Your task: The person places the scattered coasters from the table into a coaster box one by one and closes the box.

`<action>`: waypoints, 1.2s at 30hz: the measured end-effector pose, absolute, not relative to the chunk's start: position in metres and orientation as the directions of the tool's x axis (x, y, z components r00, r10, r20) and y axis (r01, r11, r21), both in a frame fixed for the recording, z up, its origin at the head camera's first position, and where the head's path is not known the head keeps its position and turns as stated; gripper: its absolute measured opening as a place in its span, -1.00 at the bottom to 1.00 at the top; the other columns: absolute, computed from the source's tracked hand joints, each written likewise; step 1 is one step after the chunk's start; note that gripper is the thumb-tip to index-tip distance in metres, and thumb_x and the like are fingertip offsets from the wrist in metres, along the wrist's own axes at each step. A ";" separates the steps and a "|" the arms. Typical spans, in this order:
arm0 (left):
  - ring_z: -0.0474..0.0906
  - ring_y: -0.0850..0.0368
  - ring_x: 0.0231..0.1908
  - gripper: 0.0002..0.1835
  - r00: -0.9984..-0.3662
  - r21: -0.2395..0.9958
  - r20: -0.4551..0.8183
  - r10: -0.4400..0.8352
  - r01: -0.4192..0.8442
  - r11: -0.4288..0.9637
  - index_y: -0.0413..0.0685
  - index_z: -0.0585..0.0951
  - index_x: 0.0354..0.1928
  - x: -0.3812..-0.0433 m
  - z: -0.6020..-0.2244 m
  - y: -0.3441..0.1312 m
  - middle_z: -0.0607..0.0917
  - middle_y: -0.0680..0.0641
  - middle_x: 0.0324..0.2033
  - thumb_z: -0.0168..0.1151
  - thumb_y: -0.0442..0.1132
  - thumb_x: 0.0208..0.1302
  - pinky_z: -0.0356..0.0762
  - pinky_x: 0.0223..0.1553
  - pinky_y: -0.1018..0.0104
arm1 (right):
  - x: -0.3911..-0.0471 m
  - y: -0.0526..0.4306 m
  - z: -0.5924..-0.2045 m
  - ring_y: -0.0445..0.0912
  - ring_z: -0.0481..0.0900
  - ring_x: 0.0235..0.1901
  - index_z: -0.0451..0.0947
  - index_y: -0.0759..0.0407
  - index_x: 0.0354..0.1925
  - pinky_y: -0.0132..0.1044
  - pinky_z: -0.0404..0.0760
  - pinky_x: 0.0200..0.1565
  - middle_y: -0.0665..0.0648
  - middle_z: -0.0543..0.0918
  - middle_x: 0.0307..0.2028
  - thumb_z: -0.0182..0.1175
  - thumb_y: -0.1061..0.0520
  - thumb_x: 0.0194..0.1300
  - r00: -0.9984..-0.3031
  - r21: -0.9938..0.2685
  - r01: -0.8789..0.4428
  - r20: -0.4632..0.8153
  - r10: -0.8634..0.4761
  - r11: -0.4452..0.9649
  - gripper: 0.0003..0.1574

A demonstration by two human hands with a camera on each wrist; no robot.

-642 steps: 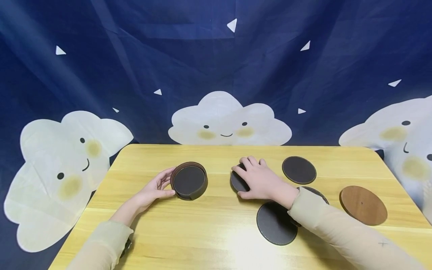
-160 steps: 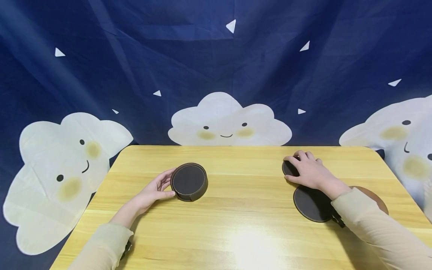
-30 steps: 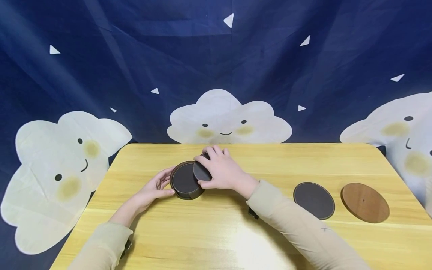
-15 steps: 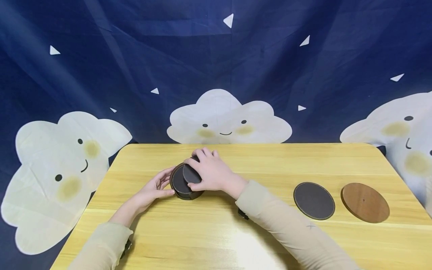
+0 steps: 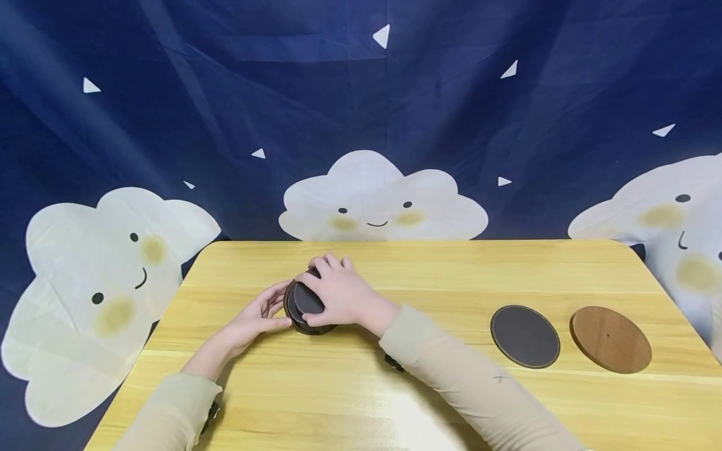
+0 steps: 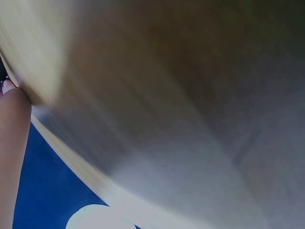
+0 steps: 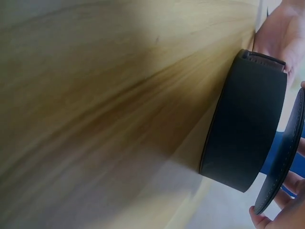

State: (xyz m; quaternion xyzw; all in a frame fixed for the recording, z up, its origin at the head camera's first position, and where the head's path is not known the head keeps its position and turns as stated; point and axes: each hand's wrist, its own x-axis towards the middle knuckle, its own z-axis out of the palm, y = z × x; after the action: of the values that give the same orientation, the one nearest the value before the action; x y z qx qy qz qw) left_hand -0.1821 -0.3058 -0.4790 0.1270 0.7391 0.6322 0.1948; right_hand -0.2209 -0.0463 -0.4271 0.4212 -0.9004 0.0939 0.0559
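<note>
A round dark leather coaster holder (image 5: pixel 313 329) stands on the table at centre-left, and my left hand (image 5: pixel 248 321) grips its left side between thumb and fingers. My right hand (image 5: pixel 345 298) pinches a dark round coaster (image 5: pixel 307 299) by its edge, over the holder. Seen from the right wrist, this stitched coaster (image 7: pixel 285 150) is tilted and apart from the top of the holder (image 7: pixel 244 119), with the right fingertips (image 7: pixel 259 220) at its rim. The holder's inside is hidden there. Only a bit of a hand shows at the edge of the left wrist view.
Another dark stitched coaster (image 5: pixel 525 336) lies flat on the right of the wooden table (image 5: pixel 350 401). Beside it, further right, lies a brown wooden-looking disc (image 5: pixel 610 339). A blue curtain (image 5: pixel 333 94) with printed clouds hangs behind the table.
Since 5.3 s ago my right hand has carried the coaster from the back right to the holder, shifting further left over it in the last second. Earlier loose coasters are gone from the table; the left hand stays.
</note>
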 end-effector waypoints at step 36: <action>0.41 0.58 0.31 -0.04 -0.890 0.981 -0.148 0.431 -0.076 0.178 -0.22 0.00 0.69 -0.182 -0.480 -0.306 0.23 -0.25 0.57 0.34 -0.43 0.41 0.40 0.33 0.69 | -0.221 -0.068 -0.447 0.00 0.39 0.28 0.52 -0.20 0.35 -0.05 0.44 0.20 0.08 0.48 0.30 0.28 -0.52 0.24 -0.650 -0.096 -0.759 0.157 -0.743 0.644 -0.16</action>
State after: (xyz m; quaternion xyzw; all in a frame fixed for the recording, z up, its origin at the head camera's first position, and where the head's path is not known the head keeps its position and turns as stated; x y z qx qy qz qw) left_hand -0.1821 -0.3063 -0.4796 0.1197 0.7407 0.6296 0.2014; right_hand -0.2212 -0.0685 -0.4466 0.4149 -0.9052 0.0765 0.0514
